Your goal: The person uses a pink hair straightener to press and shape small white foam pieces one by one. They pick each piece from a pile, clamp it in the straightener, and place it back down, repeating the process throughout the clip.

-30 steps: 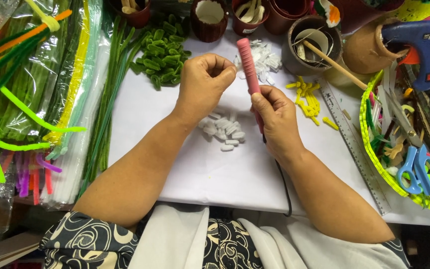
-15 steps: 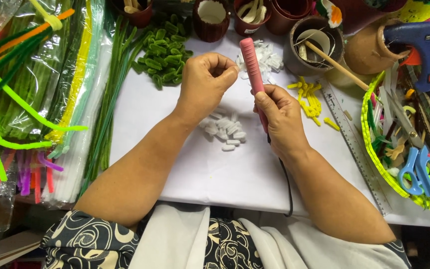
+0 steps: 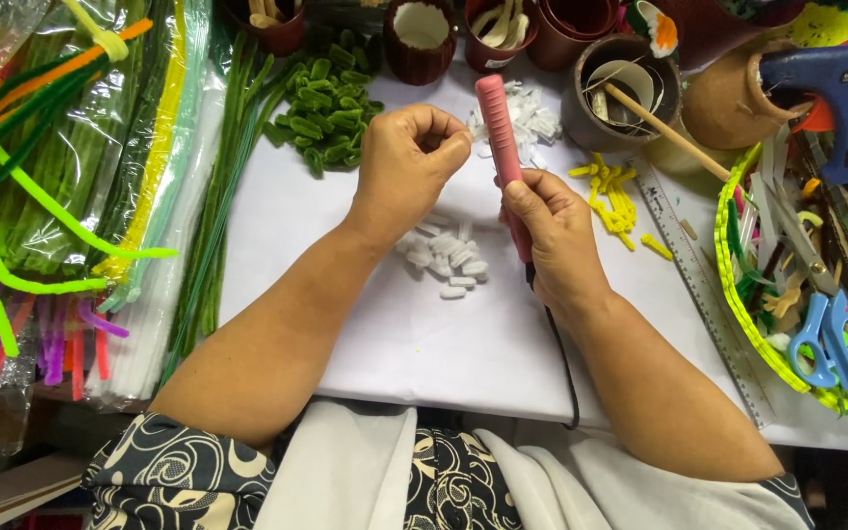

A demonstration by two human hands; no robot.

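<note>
Two hands mid-frame: right hand (image 3: 554,231) gripping pink corded tool (image 3: 499,132), upright, centre top. Left hand (image 3: 412,162) pinched shut beside it, contents unclear. White pieces (image 3: 449,257) below on white sheet (image 3: 424,344).

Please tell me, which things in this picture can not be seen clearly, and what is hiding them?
- Head view: whatever the left hand pinches is hidden by its curled fingers.
- The pink tool has its lower part covered by the right hand.
- The blue glue gun and green basket are cut off by the right edge.
</note>
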